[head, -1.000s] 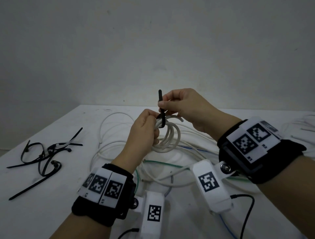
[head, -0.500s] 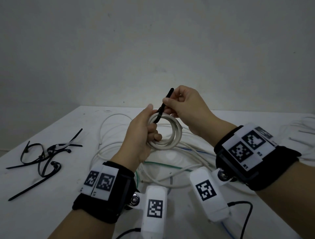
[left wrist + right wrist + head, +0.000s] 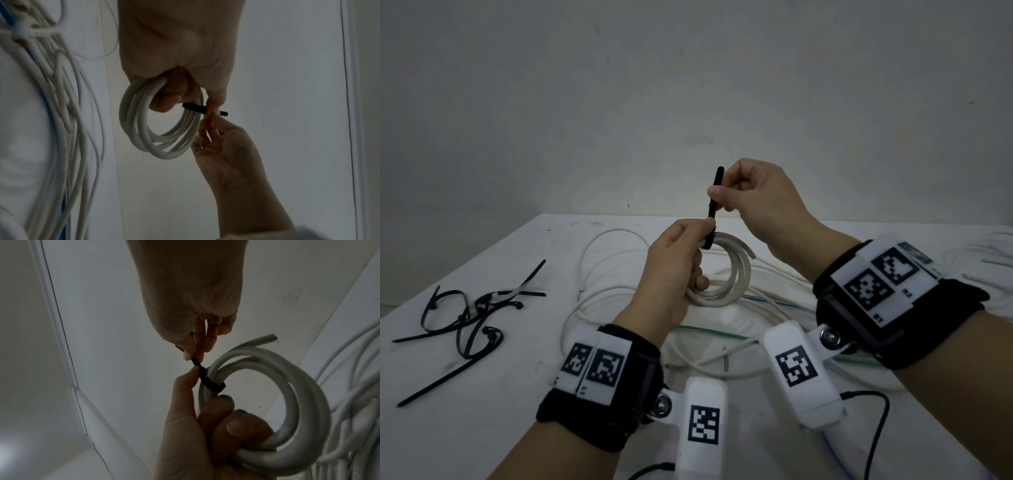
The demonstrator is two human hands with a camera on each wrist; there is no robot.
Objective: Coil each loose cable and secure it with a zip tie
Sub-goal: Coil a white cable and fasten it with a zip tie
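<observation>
Right hand point(image 3: 753, 202) thumb and forefinger pinch the tie point(image 3: 714, 205) tail, now pulled straight up; half a second ago it leaned right, a second ago the pinch sat lower, near the coil point(image 3: 726, 274). Loop is snug round the strands, so cinching looks nearly done. Left hand point(image 3: 674, 277) grips the coil above the table point(image 3: 465, 394), thumb by the tie. Spare ties point(image 3: 465, 322) far left, loose cables point(image 3: 619, 298) below.

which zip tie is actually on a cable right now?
The black zip tie looped round the white coil, pinched by the right hand. The spare ties lie loose on the table, left.
</observation>
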